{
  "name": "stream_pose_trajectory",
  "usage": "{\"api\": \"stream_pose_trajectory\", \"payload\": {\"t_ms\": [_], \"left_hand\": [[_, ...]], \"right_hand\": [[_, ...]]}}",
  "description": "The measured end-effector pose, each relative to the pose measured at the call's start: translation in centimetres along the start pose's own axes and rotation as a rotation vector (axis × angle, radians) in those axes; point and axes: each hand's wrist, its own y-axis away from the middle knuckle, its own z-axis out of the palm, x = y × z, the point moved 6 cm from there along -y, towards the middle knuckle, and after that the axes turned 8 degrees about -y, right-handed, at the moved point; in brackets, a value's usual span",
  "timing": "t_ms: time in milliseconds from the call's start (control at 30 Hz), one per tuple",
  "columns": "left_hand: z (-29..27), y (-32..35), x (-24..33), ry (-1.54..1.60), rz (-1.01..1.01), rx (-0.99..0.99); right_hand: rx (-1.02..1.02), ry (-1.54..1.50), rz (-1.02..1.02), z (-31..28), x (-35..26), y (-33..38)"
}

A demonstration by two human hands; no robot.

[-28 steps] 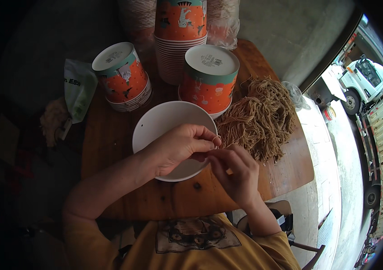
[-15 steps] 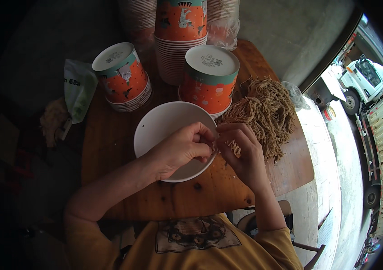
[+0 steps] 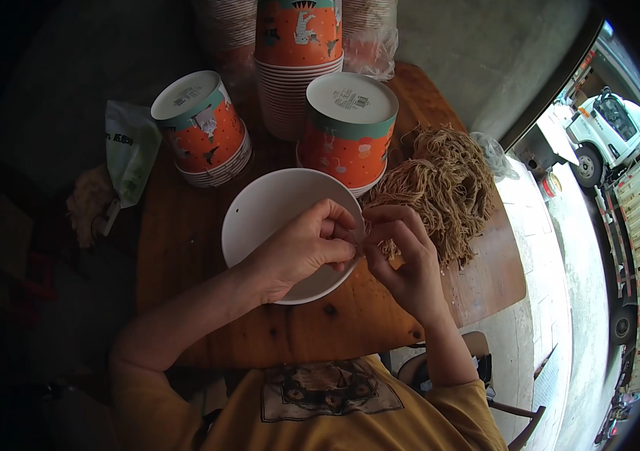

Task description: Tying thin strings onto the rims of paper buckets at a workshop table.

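Hands first, as I read them on my remote feed: the left hand (image 3: 308, 244) crosses over the white tub (image 3: 263, 207), its thumb and fingers curled together near the tub's right rim. The right hand (image 3: 406, 252) meets it just outside that rim, thumb and forefinger drawn close in a pinch, fingertips near the left's. I cannot tell what either one grips; the gap between them is too small and shaded.

The tub sits mouth up on the wooden table (image 3: 478, 293), with a small dark spot (image 3: 239, 211) on its inner wall at the left. Just beyond the right hand I log a loose heap of tan cord (image 3: 444, 184) on the tabletop.

Farther out, behind the tub, I note an orange-and-teal tub (image 3: 346, 146), upturned, base showing; to its left, a smaller upturned stack (image 3: 211, 139); between and behind them, a tall stack (image 3: 299, 90). A pale green-and-white bag (image 3: 130, 154) is at the table's left edge. At far right, outside, stands a white truck (image 3: 617, 124).
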Motion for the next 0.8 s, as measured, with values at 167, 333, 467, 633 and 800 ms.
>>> {"api": "stream_pose_trajectory", "payload": {"t_ms": [167, 333, 467, 633, 800], "left_hand": [[0.2, 0.2, 0.5, -0.126, 0.112, -0.002], [0.4, 0.1, 1.0, -0.309, 0.274, 0.008], [0.5, 0.3, 1.3, -0.472, 0.327, 0.04], [0.6, 0.6, 1.5, -0.59, 0.439, 0.103], [1.1, 1.0, 2.2, -0.671, 0.544, 0.15]], "right_hand": [[0.09, -0.278, 0.147, 0.7, 0.7, 1.2], [0.079, -0.528, 0.399, 1.5, 2.8, 2.8], [0.066, -0.347, 0.364, 1.0, 1.3, 1.9], [0.021, -0.028, 0.215, 0.7, -0.4, 1.0], [0.04, 0.058, 0.165, 0.9, -0.7, 0.9]]}}
